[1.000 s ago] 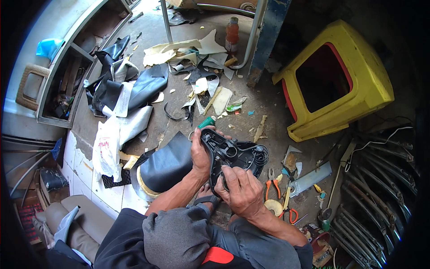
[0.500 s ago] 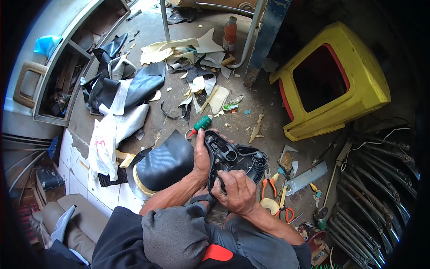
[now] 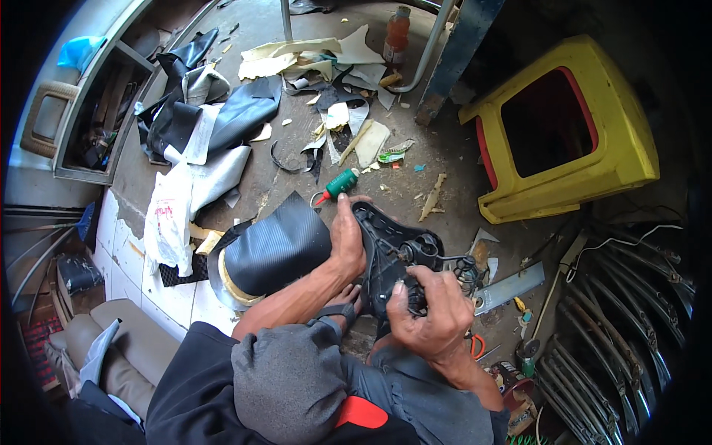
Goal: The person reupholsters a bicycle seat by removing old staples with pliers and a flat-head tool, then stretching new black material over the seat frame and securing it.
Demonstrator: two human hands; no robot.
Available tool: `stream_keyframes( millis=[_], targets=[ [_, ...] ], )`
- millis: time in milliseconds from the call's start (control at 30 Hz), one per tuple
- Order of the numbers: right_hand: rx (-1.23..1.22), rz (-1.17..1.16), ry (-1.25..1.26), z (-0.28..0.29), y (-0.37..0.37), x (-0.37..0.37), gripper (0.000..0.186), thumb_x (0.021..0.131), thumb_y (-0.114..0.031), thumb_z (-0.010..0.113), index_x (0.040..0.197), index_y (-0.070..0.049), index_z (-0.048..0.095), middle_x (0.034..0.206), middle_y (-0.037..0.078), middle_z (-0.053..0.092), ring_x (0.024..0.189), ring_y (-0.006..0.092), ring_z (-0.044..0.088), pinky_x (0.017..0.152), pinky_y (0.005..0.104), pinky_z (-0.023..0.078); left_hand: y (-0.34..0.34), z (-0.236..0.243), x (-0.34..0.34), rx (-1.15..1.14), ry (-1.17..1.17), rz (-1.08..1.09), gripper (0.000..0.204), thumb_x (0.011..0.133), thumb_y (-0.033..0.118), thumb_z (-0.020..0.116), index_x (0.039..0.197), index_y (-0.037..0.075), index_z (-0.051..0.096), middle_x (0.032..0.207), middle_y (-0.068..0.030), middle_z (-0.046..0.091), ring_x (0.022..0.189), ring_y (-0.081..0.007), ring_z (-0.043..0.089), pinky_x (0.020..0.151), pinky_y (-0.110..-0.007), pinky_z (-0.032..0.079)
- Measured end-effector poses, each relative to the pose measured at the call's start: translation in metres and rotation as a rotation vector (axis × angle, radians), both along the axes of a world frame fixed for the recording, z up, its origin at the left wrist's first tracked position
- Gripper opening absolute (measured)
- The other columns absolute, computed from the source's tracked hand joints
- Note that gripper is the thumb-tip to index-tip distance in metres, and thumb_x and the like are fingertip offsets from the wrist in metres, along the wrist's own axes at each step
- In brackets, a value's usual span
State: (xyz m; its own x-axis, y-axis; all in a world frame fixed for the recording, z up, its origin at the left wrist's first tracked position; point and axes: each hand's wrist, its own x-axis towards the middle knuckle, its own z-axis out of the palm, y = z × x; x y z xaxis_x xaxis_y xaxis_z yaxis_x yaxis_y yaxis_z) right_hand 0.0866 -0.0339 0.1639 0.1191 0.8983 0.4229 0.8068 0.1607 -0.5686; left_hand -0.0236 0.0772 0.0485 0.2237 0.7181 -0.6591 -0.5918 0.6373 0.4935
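Observation:
A black bicycle saddle point(image 3: 380, 248) is held underside up above my lap, its metal clamp and wire springs showing. My left hand point(image 3: 347, 241) is closed around its left edge, thumb along the rim. Curled over its near right part is my right hand point(image 3: 437, 308), thumb and forefinger bent with a gap between them; the other fingertips are hidden. Just beyond my left hand lies a green glue bottle point(image 3: 342, 182) with a red nozzle. A second seat piece, covered in black ribbed material point(image 3: 278, 241) over yellow foam, lies left of my left forearm.
Vinyl and foam scraps point(image 3: 297, 63) litter the far floor, near a bottle of orange liquid point(image 3: 397, 37). A yellow plastic stool point(image 3: 571, 185) lies on its side at right. Metal tubes point(image 3: 608, 348) are stacked below it, near a metal strip point(image 3: 512, 288) and orange-handled scissors point(image 3: 478, 345).
The saddle has tilted and shifted right, its springs now farther out. My right hand has moved right with it and its pinch has loosened. The view has shifted slightly.

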Motion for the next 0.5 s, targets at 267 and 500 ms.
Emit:
stream_keyframes(
  millis=[267,500],
  targets=[
    [0.112,0.018,-0.106,0.012,-0.004,0.010,0.029,0.079,-0.014,0.073,0.102,0.003,0.068,0.081,0.011,0.065,0.059,0.0215,0.063,0.050,0.0329,0.051,0.014,-0.069,-0.025,-0.231,-0.317,-0.013,0.051,0.107,0.047,0.030,0.110,0.004,0.057,0.095,-0.0221,0.069,0.095,-0.0389,0.070,0.086,-0.054,0.059],
    [0.069,-0.032,-0.049,0.011,-0.005,0.007,0.029,0.076,-0.011,0.072,0.102,0.000,0.069,0.083,0.012,0.067,0.066,0.0258,0.065,0.057,0.0351,0.052,0.010,-0.059,-0.030,-0.186,-0.387,-0.107,0.053,0.106,0.049,0.033,0.104,0.006,0.063,0.100,-0.0205,0.072,0.093,-0.0367,0.071,0.086,-0.057,0.058]
  ],
)
